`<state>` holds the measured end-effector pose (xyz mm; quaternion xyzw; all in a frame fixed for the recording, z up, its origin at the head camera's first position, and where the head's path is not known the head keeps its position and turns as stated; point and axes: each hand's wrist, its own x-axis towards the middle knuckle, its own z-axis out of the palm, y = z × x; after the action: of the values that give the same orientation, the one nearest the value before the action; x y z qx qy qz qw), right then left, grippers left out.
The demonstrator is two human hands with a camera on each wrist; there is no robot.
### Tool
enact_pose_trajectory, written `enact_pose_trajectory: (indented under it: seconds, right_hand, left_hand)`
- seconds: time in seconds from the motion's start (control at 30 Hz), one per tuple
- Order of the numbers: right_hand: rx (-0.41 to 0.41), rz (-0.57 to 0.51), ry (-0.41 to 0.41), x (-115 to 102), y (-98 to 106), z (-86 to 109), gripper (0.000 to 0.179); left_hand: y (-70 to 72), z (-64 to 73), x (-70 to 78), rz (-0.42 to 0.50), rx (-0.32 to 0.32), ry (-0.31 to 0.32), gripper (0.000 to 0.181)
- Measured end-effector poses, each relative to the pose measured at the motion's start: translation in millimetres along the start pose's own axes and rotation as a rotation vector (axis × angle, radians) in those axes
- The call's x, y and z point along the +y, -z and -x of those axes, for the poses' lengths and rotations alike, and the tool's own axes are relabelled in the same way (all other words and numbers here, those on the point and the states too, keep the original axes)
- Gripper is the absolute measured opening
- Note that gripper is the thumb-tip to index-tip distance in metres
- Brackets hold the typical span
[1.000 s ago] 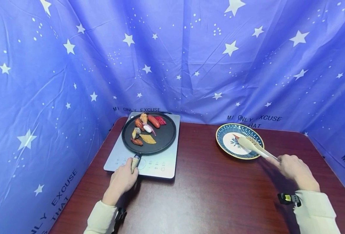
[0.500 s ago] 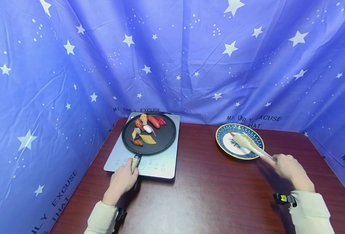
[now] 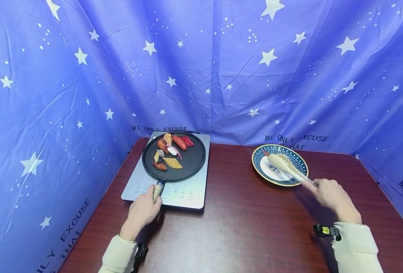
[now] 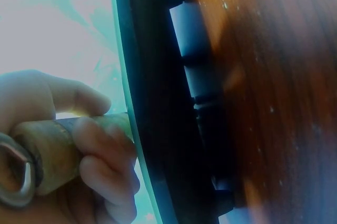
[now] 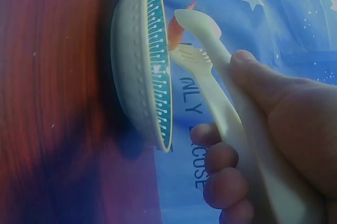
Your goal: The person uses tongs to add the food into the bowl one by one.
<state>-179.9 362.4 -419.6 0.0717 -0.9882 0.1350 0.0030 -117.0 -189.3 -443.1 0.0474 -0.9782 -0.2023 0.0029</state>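
My left hand grips the wooden-looking handle of a flat black frying pan. Several food pieces lie in the pan, among them a sausage, a yellow leaf-shaped piece and a brown chicken-wing-like piece. At the right, my right hand holds cream food tongs, thumb on one arm and fingers curled round the other. Between the tong tips, in the right wrist view, is an orange-red piece of food with a pointed end, above the blue-patterned plate.
Under the pan is a silver induction cooker with touch controls along its front. The dark red wooden table stretches between cooker and plate. A blue star-printed curtain hangs behind and along both sides.
My right hand has moved left with the tongs, and the orange-red piece at their tips has shifted left over the plate. The left hand and pan have stayed put.
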Motion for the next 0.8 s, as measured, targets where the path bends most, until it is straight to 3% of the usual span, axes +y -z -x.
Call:
enact_pose_trajectory:
  seconds: [0.8]
  right_hand:
    - [0.088, 0.008, 0.06, -28, 13, -5.4, 0.047]
  left_hand:
    - [-1.1, -0.4, 0.0, 0.0, 0.003, -0.003, 0.043]
